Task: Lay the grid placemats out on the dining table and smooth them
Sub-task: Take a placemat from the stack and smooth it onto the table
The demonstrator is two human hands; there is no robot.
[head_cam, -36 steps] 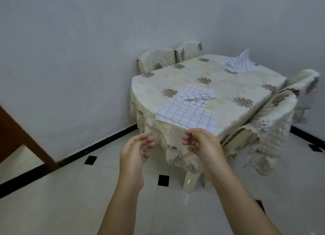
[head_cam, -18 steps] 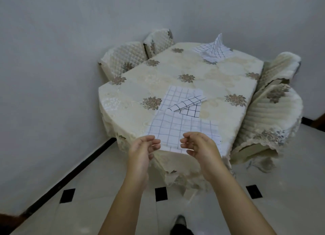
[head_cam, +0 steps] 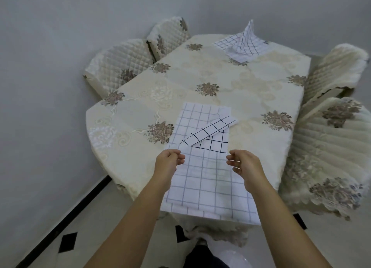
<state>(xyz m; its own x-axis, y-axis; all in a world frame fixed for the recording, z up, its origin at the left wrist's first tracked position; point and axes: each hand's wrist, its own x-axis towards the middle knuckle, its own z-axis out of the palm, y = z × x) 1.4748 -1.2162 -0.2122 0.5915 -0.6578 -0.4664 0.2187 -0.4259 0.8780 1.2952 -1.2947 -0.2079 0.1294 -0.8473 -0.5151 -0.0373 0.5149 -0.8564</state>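
Observation:
A white grid placemat (head_cam: pixel 208 187) lies at the near end of the dining table (head_cam: pixel 251 87), its front edge hanging over the rim. A second grid placemat (head_cam: pixel 195 121) lies just beyond it, with its right corner folded back (head_cam: pixel 210 132) to show darker lines. A third grid placemat (head_cam: pixel 241 45) sits crumpled into a peak at the far end. My left hand (head_cam: pixel 168 163) and my right hand (head_cam: pixel 246 163) hover over the near placemat, fingers loosely curled, holding nothing.
The table wears a cream cloth with brown flower motifs. Two quilted-cover chairs (head_cam: pixel 124 65) stand against the wall at the left; two more covered chairs (head_cam: pixel 329 147) crowd the right side. A grey wall runs behind. Tiled floor with black diamonds (head_cam: pixel 68 241) lies below.
I have come closer to the table. Both hands have moved forward from in front of the table edge to above the near placemat, and have spread a little apart.

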